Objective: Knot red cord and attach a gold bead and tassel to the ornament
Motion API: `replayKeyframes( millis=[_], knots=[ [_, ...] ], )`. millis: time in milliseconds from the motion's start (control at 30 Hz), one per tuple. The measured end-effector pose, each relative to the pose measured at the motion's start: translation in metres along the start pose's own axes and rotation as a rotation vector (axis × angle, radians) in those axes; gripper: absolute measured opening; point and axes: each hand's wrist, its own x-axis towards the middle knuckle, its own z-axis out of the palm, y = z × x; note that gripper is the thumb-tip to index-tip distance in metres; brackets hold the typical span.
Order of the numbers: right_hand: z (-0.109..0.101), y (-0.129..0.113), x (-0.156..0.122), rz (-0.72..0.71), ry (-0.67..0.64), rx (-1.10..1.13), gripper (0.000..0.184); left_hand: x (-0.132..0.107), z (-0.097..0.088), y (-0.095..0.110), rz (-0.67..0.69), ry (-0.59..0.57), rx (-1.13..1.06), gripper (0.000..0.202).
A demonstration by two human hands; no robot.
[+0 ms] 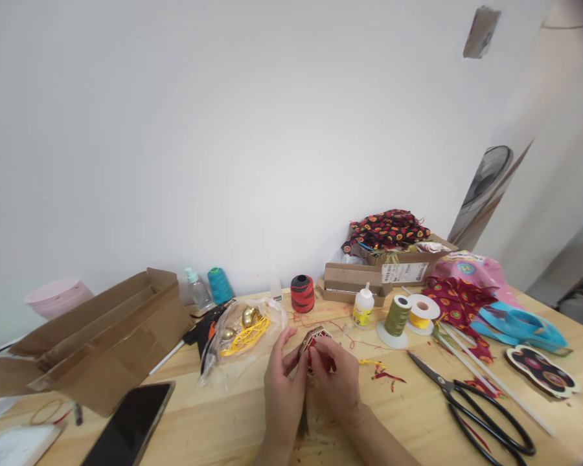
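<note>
Near the front middle of the table, my left hand (282,378) and my right hand (339,375) meet around a small red ornament with a pale patterned rim (319,334). The left fingers are closed on its left side. My right fingertips pinch at its face, partly covering it. A dark tassel (304,424) hangs below, between the hands. Just left lies a clear plastic bag (257,317) with gold bells and yellow cord. To the right are yellow and red cord scraps (386,374).
Large black scissors (471,401) lie at right beside white sticks and patterned cloth (459,298). Behind stand a red thread spool (302,293), a glue bottle (364,306) and a green spool (397,317). At left are an open cardboard box (121,343) and a phone (131,424).
</note>
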Motion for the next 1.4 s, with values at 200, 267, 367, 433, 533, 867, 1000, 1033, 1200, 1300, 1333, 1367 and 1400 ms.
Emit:
replayKeyframes(
  millis=[200,267,367,433,533,867,1000,1033,1200,1300,1333,1367,1400],
  knots=[
    [-0.001,0.0,0.001,0.013,-0.015,0.034,0.015,0.0,0.0,0.0,-0.01,-0.006,0.002,0.047],
    [0.0,0.001,0.001,0.024,-0.005,0.052,0.015,-0.001,0.0,-0.001,-0.016,-0.015,0.011,0.046],
    [0.0,0.002,0.001,0.042,0.018,0.085,0.016,0.0,-0.002,-0.004,-0.01,-0.058,0.036,0.041],
    [-0.002,0.001,0.002,0.047,0.036,0.106,0.019,0.002,-0.002,-0.005,-0.021,-0.081,0.006,0.041],
    [-0.008,-0.004,0.006,0.169,0.052,0.272,0.026,0.006,-0.003,-0.007,-0.091,-0.04,-0.106,0.046],
    [-0.022,-0.012,0.015,0.421,-0.136,0.519,0.028,0.015,-0.006,-0.005,-0.114,0.078,-0.091,0.034],
    [-0.025,-0.027,0.014,0.406,-0.123,0.446,0.019,0.009,-0.004,-0.004,-0.088,0.067,-0.076,0.036],
    [-0.025,-0.031,0.013,0.404,-0.11,0.428,0.017,0.007,-0.004,-0.004,-0.081,0.064,-0.072,0.036],
    [-0.023,-0.043,0.011,0.236,-0.041,0.127,0.011,0.002,-0.006,-0.004,0.016,0.04,0.032,0.036],
    [-0.019,-0.045,0.011,0.137,-0.044,-0.045,0.012,0.0,-0.008,-0.005,0.064,0.027,0.091,0.036],
    [-0.018,-0.045,0.011,0.134,-0.05,-0.063,0.012,0.0,-0.009,-0.005,0.074,0.026,0.106,0.036],
    [-0.017,-0.045,0.011,0.137,-0.053,-0.073,0.012,0.0,-0.01,-0.006,0.084,0.026,0.12,0.035],
    [-0.017,-0.045,0.011,0.141,-0.052,-0.076,0.012,0.0,-0.01,-0.006,0.097,0.027,0.137,0.034]
  ],
)
